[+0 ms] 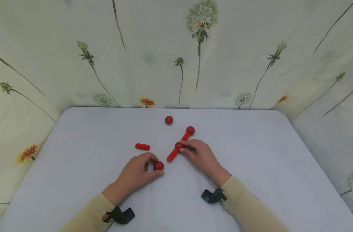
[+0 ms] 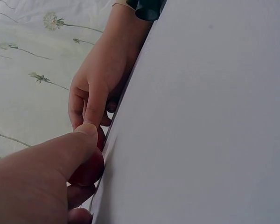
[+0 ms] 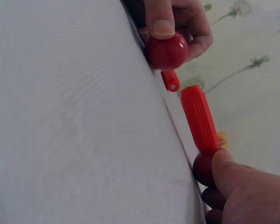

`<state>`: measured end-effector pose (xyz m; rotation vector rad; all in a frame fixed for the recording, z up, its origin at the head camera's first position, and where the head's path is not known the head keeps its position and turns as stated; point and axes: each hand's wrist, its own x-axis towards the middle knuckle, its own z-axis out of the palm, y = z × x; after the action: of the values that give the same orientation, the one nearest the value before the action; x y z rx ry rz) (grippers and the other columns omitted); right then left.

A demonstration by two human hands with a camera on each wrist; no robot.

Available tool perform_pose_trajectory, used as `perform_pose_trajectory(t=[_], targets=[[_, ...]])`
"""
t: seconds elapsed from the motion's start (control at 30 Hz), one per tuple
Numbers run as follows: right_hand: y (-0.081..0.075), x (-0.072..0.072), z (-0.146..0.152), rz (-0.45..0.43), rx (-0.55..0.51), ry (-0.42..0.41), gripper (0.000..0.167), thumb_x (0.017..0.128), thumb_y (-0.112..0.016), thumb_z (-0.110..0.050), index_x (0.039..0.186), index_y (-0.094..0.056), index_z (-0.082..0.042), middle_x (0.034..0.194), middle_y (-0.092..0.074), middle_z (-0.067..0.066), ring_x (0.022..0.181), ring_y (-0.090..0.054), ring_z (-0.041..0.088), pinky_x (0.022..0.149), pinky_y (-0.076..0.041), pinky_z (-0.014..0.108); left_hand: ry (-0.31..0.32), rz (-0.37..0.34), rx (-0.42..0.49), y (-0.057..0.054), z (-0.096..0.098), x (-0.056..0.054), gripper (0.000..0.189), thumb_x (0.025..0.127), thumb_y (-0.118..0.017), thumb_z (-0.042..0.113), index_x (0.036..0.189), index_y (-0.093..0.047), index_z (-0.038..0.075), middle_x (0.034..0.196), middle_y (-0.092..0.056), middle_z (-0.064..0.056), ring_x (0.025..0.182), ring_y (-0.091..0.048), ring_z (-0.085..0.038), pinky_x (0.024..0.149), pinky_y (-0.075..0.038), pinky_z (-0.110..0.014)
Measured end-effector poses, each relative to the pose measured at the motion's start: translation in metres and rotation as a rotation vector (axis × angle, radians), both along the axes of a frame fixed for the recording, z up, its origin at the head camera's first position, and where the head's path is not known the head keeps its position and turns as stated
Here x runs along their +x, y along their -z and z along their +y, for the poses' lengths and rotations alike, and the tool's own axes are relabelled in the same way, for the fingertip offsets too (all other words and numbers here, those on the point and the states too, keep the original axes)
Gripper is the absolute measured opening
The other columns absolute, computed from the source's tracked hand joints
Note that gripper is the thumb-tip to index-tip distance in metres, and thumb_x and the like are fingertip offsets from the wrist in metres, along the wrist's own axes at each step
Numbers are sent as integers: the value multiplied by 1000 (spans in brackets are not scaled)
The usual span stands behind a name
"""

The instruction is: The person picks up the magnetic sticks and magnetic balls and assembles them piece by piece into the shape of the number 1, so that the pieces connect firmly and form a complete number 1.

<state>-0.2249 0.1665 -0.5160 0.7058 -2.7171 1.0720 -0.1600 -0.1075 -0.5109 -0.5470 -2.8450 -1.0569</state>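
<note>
My left hand [image 1: 131,176] pinches a shiny red ball [image 1: 158,166] between thumb and fingers, low over the table. To its right, my right hand [image 1: 202,157] grips the middle red ball [image 1: 178,145] of a joined chain. From that ball one red rod [image 1: 172,155] points down-left toward the left hand's ball, its near end bare. Another red rod [image 1: 185,137] runs up-right to an end ball [image 1: 190,130]. In the right wrist view the bare-ended rod [image 3: 198,116] looks ridged, and a gap separates it from the left hand's ball [image 3: 167,52].
A loose red rod [image 1: 142,147] lies beyond the left hand. One more red ball [image 1: 169,120] sits near the far edge of the white table [image 1: 78,141]. Behind the table hangs a flower-patterned cloth [image 1: 153,77]. Each sleeve carries a dark wrist camera [image 1: 212,196].
</note>
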Motion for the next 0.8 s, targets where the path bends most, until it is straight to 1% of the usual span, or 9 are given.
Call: perform_pose_trajectory(t=[0.1, 0.2, 0.37, 0.5, 0.6, 0.8], targets=[[0, 0, 0, -2, -1, 0, 34, 90, -74, -30, 123, -70, -21, 106, -68, -13, 90, -58, 6, 81, -51, 30, -18, -1, -7, 0, 2, 1, 39, 77, -83, 44, 107, -64, 27, 80, -56, 17, 63, -48, -4, 55, -42, -24], [0, 1, 1, -5, -5, 1, 35, 90, -75, -29, 123, -70, -21, 107, -68, -12, 90, -58, 6, 81, -51, 31, -21, 15, 6, -1, 4, 2, 38, 78, -83, 44, 105, -65, 25, 79, -57, 16, 62, -48, -5, 54, -42, -24], [0, 1, 1, -16, -4, 2, 35, 90, -74, -30, 124, -70, -22, 106, -67, -13, 90, -58, 5, 81, -52, 30, -20, 45, -2, 0, 6, 1, 36, 79, -82, 45, 105, -67, 25, 83, -57, 19, 63, -48, -3, 55, -43, -22], [-1, 1, 1, -11, -6, -3, 35, 91, -74, -30, 125, -69, -22, 107, -68, -13, 91, -59, 6, 81, -52, 31, -22, 66, -14, 1, 7, 1, 37, 80, -81, 46, 106, -68, 25, 84, -58, 18, 64, -48, -3, 56, -43, -21], [-1, 1, 0, -3, -4, -3, 36, 91, -73, -30, 125, -69, -21, 108, -68, -12, 92, -59, 7, 81, -52, 32, -12, 82, -5, 1, 8, 0, 37, 80, -81, 46, 107, -69, 24, 86, -59, 18, 66, -49, -3, 57, -43, -21], [0, 1, 0, -13, 12, 3, 36, 91, -73, -31, 125, -69, -22, 107, -68, -13, 91, -58, 6, 81, -52, 31, 5, 117, 11, 1, 12, 0, 38, 80, -81, 46, 107, -69, 22, 87, -61, 18, 65, -49, -3, 57, -43, -20]])
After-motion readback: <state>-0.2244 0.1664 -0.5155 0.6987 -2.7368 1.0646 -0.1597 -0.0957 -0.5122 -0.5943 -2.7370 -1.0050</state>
